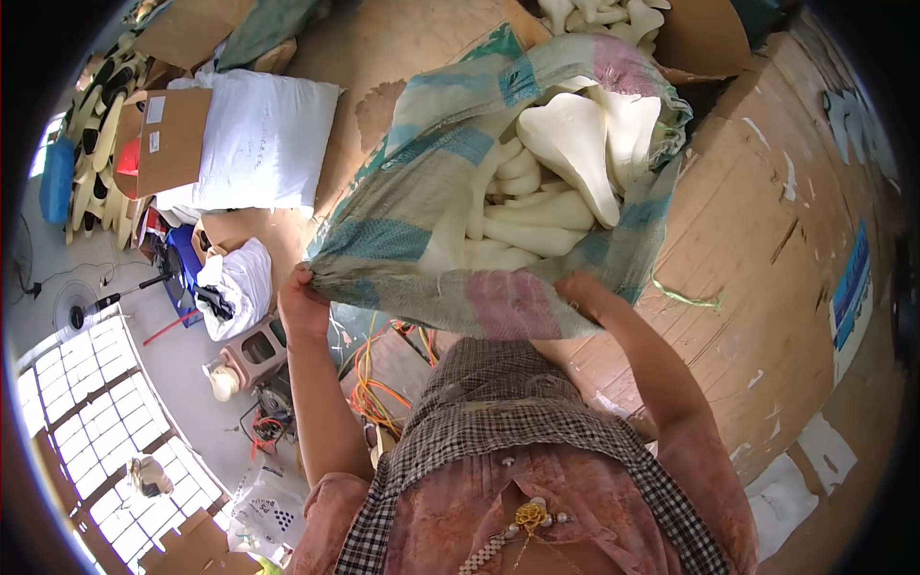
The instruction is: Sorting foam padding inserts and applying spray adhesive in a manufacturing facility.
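Note:
A large woven plastic sack [383,235], striped in green, white, blue and pink, lies on the cardboard-covered table with its mouth spread open. Inside are several cream-white, bicycle-saddle-shaped pieces [565,144], some broad and flat, others showing only curved edges. At the sack's near left corner, my left hand [303,299] is closed around the bunched fabric. My right hand [583,295] grips the near rim by the pink stripe, its fingertips partly hidden by the fabric. Between my two hands the near edge is pulled fairly taut.
Brown cardboard [757,249] covers the table right of the sack. Behind it, a carton [704,38] holds more cream-white pieces. A stuffed white sack [259,139] and an open carton [175,139] stand at the left. Orange cords [369,383] and a fan [77,307] are on the floor side.

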A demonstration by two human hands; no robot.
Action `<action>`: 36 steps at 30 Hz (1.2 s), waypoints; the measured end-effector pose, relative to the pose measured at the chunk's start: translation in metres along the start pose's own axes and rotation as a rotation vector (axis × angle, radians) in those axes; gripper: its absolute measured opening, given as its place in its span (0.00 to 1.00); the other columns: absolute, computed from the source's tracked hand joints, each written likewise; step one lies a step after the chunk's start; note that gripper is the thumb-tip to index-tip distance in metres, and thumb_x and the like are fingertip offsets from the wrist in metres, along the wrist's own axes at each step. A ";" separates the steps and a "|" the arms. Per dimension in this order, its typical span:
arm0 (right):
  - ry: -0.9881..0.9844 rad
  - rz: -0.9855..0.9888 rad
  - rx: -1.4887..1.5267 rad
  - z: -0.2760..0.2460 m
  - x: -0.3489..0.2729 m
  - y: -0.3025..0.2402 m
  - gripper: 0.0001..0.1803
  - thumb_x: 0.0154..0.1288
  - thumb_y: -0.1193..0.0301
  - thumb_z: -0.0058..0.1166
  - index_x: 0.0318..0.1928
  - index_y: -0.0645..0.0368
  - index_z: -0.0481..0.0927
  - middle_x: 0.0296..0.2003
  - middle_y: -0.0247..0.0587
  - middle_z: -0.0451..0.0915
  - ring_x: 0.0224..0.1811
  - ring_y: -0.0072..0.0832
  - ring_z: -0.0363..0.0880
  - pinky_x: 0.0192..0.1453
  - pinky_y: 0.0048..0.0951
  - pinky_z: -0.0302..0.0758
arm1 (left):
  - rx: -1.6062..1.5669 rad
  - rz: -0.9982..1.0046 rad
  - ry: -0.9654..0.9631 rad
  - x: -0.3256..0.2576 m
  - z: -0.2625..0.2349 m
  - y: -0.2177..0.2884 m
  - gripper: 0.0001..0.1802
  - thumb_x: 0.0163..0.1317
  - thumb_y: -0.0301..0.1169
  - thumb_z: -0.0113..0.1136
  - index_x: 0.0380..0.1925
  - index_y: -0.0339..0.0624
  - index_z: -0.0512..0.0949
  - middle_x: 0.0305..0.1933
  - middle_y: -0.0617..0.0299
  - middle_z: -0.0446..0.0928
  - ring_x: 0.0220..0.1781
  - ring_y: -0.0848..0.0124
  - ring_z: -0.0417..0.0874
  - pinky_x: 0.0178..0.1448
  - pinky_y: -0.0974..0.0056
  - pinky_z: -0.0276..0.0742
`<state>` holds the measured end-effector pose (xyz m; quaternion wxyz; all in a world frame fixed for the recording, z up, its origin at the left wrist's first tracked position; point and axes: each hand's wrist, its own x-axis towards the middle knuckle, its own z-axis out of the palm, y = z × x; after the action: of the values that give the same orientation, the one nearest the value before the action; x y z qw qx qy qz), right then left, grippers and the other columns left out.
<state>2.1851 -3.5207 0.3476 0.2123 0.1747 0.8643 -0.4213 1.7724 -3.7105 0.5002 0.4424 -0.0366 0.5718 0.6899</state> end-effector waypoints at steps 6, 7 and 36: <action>0.620 0.226 0.236 -0.069 0.010 0.000 0.15 0.52 0.70 0.53 0.41 0.62 0.75 0.39 0.54 0.77 0.42 0.47 0.76 0.47 0.41 0.72 | 0.112 -0.004 0.164 -0.006 -0.004 0.000 0.13 0.50 0.29 0.46 0.35 0.36 0.74 0.38 0.54 0.78 0.42 0.60 0.78 0.52 0.58 0.72; 0.859 0.302 0.260 -0.085 0.016 0.012 0.15 0.52 0.69 0.53 0.41 0.63 0.75 0.38 0.55 0.77 0.41 0.47 0.76 0.47 0.41 0.72 | 0.112 -0.015 0.176 -0.008 -0.014 0.005 0.14 0.50 0.29 0.47 0.36 0.36 0.74 0.39 0.54 0.78 0.43 0.60 0.78 0.52 0.58 0.72; 1.119 0.312 0.936 -0.203 -0.005 0.114 0.41 0.43 0.62 0.67 0.57 0.69 0.64 0.43 0.44 0.77 0.44 0.27 0.75 0.49 0.27 0.72 | -0.066 -0.558 -0.250 0.121 0.277 -0.304 0.24 0.47 0.36 0.65 0.46 0.49 0.70 0.42 0.65 0.74 0.46 0.68 0.74 0.50 0.62 0.70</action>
<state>2.1998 -3.2916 0.3886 -0.2986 0.5559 0.5387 -0.5582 2.0237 -3.4275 0.2978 0.6803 -0.1213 0.4582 0.5591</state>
